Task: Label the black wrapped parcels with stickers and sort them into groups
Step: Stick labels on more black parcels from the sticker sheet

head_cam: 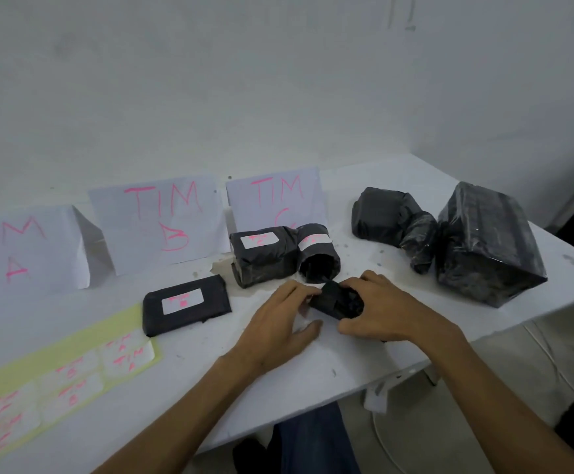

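Observation:
A small black wrapped parcel (336, 300) lies on the white table (312, 364) between my hands. My right hand (377, 307) grips its right end with curled fingers. My left hand (283, 318) pinches its left end, where a bit of white sticker shows at my fingertips. A flat labelled parcel (185, 304) lies in front of the TIM B sign (162, 222). Two labelled parcels, a box (261, 254) and a roll (318, 253), sit before the TIM C sign (278, 200). The TIM A sign (29, 248) has no parcel before it.
Unlabelled black parcels stand at the right: a rounded one (381, 217), a small crumpled one (420, 242) and a large box (487, 244). A yellow sticker sheet (56, 374) with pink-lettered labels lies at the left front. The table edge runs diagonally below my forearms.

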### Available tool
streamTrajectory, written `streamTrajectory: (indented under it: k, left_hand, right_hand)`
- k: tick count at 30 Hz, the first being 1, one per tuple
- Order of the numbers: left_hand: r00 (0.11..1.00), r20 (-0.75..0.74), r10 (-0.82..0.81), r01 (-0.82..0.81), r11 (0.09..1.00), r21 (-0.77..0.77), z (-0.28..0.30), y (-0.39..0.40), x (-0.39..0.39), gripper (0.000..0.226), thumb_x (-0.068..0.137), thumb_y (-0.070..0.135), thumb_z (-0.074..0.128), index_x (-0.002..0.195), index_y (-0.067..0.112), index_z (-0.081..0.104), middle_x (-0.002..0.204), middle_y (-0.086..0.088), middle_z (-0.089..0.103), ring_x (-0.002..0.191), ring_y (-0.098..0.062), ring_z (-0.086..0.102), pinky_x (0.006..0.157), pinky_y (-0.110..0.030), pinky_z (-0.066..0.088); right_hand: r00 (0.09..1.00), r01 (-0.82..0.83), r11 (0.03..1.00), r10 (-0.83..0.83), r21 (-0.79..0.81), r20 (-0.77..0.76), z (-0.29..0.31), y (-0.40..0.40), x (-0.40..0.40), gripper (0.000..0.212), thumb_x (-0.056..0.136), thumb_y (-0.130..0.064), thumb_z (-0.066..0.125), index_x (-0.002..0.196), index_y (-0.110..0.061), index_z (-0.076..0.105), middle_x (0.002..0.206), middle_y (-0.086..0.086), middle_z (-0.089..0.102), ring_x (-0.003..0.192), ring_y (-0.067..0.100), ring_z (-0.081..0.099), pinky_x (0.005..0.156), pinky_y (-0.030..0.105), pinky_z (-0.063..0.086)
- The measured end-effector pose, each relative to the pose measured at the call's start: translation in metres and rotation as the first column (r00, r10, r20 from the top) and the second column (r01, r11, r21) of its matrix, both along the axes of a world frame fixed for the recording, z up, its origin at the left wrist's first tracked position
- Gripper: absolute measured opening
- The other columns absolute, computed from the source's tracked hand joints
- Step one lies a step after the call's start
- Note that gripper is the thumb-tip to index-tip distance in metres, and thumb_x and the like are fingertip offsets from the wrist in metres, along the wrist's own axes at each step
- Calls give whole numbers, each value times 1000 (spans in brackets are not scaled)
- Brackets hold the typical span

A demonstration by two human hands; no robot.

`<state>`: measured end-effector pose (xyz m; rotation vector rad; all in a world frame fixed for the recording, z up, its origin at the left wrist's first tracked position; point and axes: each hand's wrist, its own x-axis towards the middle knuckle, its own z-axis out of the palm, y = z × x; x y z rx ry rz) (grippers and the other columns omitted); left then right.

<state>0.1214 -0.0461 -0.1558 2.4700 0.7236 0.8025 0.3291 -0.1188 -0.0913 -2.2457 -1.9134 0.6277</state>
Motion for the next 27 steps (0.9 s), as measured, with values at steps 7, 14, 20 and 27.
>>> streamTrajectory:
  k: [7,14,20,27]
  left_hand:
    - [942,287,174,8,844,-537,29,0,-28,14,93,29,70,101,18,70,100,3,71,99,-13,67,90,-33,56]
    - [838,294,460,-84,641,-763,63,4,-72,17,89,25,76,99,12,75,91,-6,78,84,-18,74,67,-28,59]
    - [756,235,611,-195,553,-810,73,14,-133,28,89,34,75,100,9,73,91,-10,78,77,-17,70,70,-35,59]
    - [797,32,603,-492,679,-545,69,36,-212,11,90,29,73,89,18,75,87,5,77,83,-9,72,75,-25,58]
  right_hand:
    - [892,18,999,5,47,-452,16,6,-25,31,96,-35,47,70,-19,50,73,-1,51,70,14,48,70,32,36]
    - [714,-65,998,33,-19,-699,19,24,-70,18,102,-21,58,111,-21,74,104,-4,78,99,12,73,84,32,61]
    - [644,-117,993,77,1,-761,8,46,-123,11,99,-15,62,103,-9,70,99,10,78,98,27,73,93,45,56]
    - [557,-22,1000,10,-3,-830,-14,70,-172,20,93,-20,62,102,-2,60,108,18,72,94,25,66,81,36,45]
